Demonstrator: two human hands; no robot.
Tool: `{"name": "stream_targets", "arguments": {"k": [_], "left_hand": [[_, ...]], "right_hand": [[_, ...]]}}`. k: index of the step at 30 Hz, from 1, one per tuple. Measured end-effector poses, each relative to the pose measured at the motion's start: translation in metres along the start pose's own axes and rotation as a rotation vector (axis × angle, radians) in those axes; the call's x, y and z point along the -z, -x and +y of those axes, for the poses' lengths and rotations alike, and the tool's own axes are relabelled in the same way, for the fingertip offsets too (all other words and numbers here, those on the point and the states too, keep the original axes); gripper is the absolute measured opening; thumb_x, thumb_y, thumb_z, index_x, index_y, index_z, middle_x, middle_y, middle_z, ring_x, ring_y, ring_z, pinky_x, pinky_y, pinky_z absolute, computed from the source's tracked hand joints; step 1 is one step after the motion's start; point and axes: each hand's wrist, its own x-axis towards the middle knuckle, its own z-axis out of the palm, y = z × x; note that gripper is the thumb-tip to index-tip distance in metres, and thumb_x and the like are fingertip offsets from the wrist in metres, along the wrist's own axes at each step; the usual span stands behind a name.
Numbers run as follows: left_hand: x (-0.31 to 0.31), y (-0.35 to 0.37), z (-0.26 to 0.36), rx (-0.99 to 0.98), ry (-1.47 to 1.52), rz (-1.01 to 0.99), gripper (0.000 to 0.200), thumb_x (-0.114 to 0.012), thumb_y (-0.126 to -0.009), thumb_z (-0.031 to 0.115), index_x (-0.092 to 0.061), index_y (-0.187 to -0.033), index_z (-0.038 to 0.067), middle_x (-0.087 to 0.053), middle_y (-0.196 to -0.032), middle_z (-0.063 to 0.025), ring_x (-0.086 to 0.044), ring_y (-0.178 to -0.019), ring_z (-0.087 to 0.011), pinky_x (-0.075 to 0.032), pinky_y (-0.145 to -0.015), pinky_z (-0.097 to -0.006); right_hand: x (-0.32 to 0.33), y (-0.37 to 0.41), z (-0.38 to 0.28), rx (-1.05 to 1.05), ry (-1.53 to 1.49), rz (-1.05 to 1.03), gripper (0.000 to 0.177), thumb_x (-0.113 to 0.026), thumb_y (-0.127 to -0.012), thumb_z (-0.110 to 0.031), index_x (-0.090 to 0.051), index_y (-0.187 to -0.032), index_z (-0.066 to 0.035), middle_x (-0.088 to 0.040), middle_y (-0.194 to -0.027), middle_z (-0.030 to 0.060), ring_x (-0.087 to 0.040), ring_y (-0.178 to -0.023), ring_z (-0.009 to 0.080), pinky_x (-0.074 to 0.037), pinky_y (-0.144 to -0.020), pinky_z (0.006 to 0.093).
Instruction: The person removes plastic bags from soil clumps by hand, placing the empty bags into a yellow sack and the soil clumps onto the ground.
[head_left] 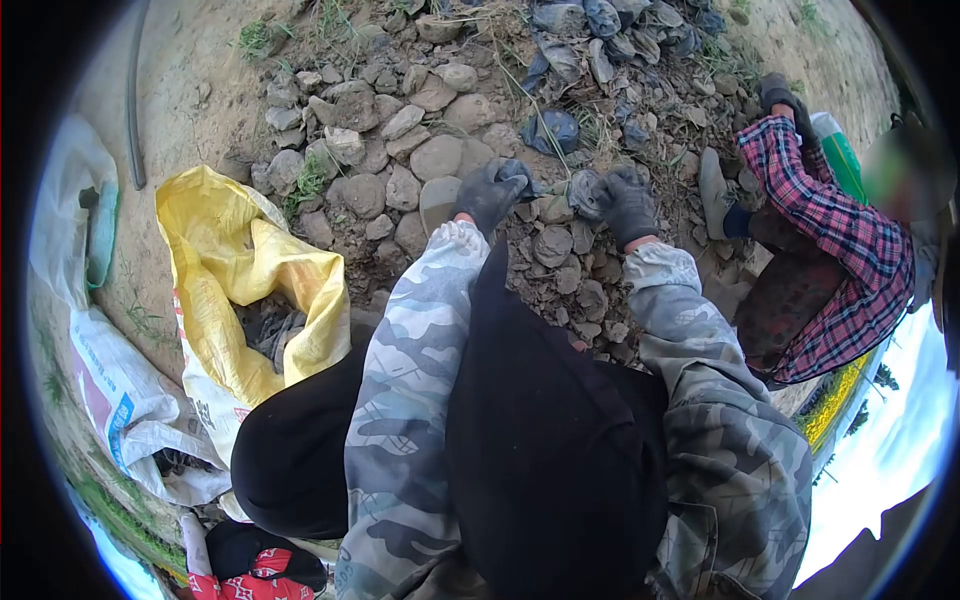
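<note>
My left hand [492, 195], in a dark grey work glove, is closed over the pile of earth clods [436, 158]. Its fingertips are pinched together, and whatever they hold is too small to make out. To its right, my right hand [628, 205], gloved alike, has its fingers curled on a crumpled dark plastic piece [584, 194] just above the clods. The two hands are a short gap apart. Beyond them lies another dark plastic piece [551, 131], and farther up a heap of similar crumpled plastic pieces [600, 30].
At my left stands an open yellow-lined woven sack [215, 290] with dark material inside. White sacks [120, 370] lie farther left, near a hose [133, 100]. A co-worker in a plaid shirt [830, 220] squats at right. Another person in red [255, 580] is at lower left.
</note>
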Motion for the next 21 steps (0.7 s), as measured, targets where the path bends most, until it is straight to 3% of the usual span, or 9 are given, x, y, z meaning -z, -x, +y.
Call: {"name": "stream_targets", "arguments": {"k": [4, 6, 10, 13, 15, 17, 19, 21], "left_hand": [[0.0, -0.02, -0.035, -0.08, -0.179, 0.069, 0.032, -0.062, -0.077, 0.024, -0.06, -0.101, 0.003, -0.063, -0.09, -0.0155, -0.061, -0.083, -0.0275, -0.047, -0.077, -0.0342], [-0.002, -0.029, -0.05, -0.172, -0.162, 0.07, 0.03, -0.062, -0.078, 0.021, -0.06, -0.102, 0.004, -0.064, -0.092, -0.0139, -0.061, -0.085, -0.025, -0.047, -0.077, -0.0338], [-0.003, -0.022, -0.036, -0.075, 0.049, -0.01, 0.029, -0.062, -0.078, 0.019, -0.06, -0.104, 0.004, -0.064, -0.092, -0.0123, -0.061, -0.087, -0.0233, -0.047, -0.078, -0.0336], [-0.006, -0.01, -0.011, -0.067, -0.048, 0.03, 0.029, -0.064, -0.078, 0.02, -0.061, -0.102, 0.004, -0.064, -0.092, -0.0124, -0.061, -0.087, -0.0234, -0.047, -0.078, -0.0333], [-0.011, -0.005, -0.003, -0.111, -0.153, 0.045, 0.027, -0.064, -0.077, 0.019, -0.062, -0.099, 0.003, -0.064, -0.092, -0.0126, -0.061, -0.085, -0.023, -0.047, -0.077, -0.0325], [-0.012, -0.019, -0.02, -0.133, -0.075, -0.034, 0.026, -0.062, -0.081, 0.015, -0.058, -0.102, 0.0, -0.063, -0.093, -0.011, -0.061, -0.085, -0.0196, -0.048, -0.078, -0.0297], [-0.017, -0.021, -0.023, -0.153, 0.01, -0.122, 0.026, -0.061, -0.085, 0.012, -0.054, -0.105, -0.003, -0.063, -0.094, -0.0094, -0.062, -0.084, -0.0162, -0.049, -0.079, -0.0269], [-0.018, -0.021, -0.023, -0.078, 0.089, -0.124, 0.031, -0.063, -0.084, 0.018, -0.055, -0.107, -0.001, -0.063, -0.094, -0.0077, -0.061, -0.084, -0.0154, -0.048, -0.079, -0.0259]], "right_hand": [[-0.012, 0.002, 0.003, -0.019, 0.065, 0.069, 0.024, -0.062, -0.078, -0.025, -0.058, -0.095, -0.009, -0.054, -0.1, 0.0143, -0.05, -0.095, 0.0356, -0.04, -0.083, 0.0445], [-0.006, 0.005, 0.006, -0.038, -0.208, 0.006, 0.027, -0.061, -0.078, -0.03, -0.058, -0.095, -0.009, -0.053, -0.105, 0.0136, -0.049, -0.099, 0.035, -0.038, -0.088, 0.0444], [0.031, 0.016, -0.023, 0.127, 0.063, 0.05, 0.038, -0.06, -0.079, -0.035, -0.055, -0.107, -0.01, -0.047, -0.124, 0.0135, -0.043, -0.114, 0.0359, -0.035, -0.096, 0.045], [0.023, 0.013, -0.012, 0.212, -0.008, 0.122, 0.035, -0.061, -0.077, -0.034, -0.058, -0.102, -0.011, -0.049, -0.118, 0.0124, -0.044, -0.11, 0.0359, -0.035, -0.093, 0.0458], [0.033, 0.014, -0.015, 0.246, -0.27, 0.295, 0.028, -0.061, -0.076, -0.031, -0.059, -0.095, -0.011, -0.049, -0.113, 0.0119, -0.043, -0.109, 0.035, -0.034, -0.092, 0.0462], [0.048, 0.019, -0.025, 0.275, -0.227, 0.339, 0.023, -0.059, -0.078, -0.026, -0.056, -0.093, -0.009, -0.049, -0.108, 0.0115, -0.045, -0.106, 0.034, -0.034, -0.09, 0.0457], [0.049, 0.025, -0.024, 0.192, 0.045, 0.27, 0.017, -0.057, -0.08, -0.021, -0.052, -0.089, -0.007, -0.05, -0.103, 0.0114, -0.048, -0.101, 0.0338, -0.037, -0.085, 0.0445], [0.056, 0.025, -0.023, 0.184, -0.048, 0.305, 0.016, -0.056, -0.08, -0.02, -0.051, -0.088, -0.007, -0.05, -0.102, 0.0113, -0.048, -0.1, 0.0335, -0.037, -0.085, 0.0441]]}}
